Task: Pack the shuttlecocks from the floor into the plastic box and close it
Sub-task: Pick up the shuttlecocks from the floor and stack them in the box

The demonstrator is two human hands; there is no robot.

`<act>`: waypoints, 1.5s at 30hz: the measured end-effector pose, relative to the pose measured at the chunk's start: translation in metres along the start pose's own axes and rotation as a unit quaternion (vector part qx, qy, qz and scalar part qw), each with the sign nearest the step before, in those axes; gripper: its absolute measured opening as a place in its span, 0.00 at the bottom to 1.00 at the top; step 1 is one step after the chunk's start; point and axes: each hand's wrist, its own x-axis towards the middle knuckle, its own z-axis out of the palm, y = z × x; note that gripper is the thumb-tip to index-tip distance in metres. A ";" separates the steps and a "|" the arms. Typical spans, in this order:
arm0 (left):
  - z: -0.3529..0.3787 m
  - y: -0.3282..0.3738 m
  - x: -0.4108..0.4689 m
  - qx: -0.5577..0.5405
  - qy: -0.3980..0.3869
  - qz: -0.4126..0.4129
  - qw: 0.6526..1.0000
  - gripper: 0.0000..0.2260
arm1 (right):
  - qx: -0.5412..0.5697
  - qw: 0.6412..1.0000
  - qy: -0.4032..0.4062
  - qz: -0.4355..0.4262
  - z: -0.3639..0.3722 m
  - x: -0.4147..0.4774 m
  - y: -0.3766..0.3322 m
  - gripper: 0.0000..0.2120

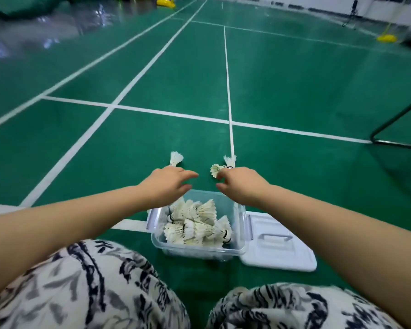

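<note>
Both hands are stretched out beyond the box toward the last loose shuttlecocks. The left hand (169, 184) is seen released, fingers spread and nearly straight, its knuckles just in front of a lone shuttlecock (176, 159) whose cork end is hidden behind them; whether it is touched cannot be told. The right hand (241, 184) is curled at the fingertips round the cork end of a tilted shuttlecock (215, 170). A third shuttlecock (230, 160) is seen just beyond the same fingers, feathers up; whether it is gripped too cannot be told. With the grasp taken at the cork, the feathers are judged to be spared crushing.

Beneath the wrists, nearer the body, the plastic box (195, 254) is set open on the green floor (294, 91), close enough for a short drop, and the packed shuttlecocks (197, 224) are piled inside. The white lid (278, 245) is laid flat under the right forearm, touching the box, ready for closing. Collection is judged nearly done; closing is not yet begun. Patterned trousers (81, 293) are seen under the forearms, and a metal frame (389, 129) well out to the right.
</note>
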 end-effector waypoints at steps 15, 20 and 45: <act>0.014 -0.042 0.097 -0.029 -0.009 -0.032 0.999 0.17 | 0.007 0.999 -0.049 0.012 0.023 0.114 0.040 0.17; 0.063 -0.096 0.170 -0.051 -0.024 -0.084 0.995 0.17 | 0.025 0.996 -0.090 0.009 0.060 0.212 0.054 0.17; 0.198 -0.232 0.251 -0.159 -0.112 -0.263 0.945 0.45 | 0.283 0.950 -0.115 0.069 0.204 0.398 -0.003 0.31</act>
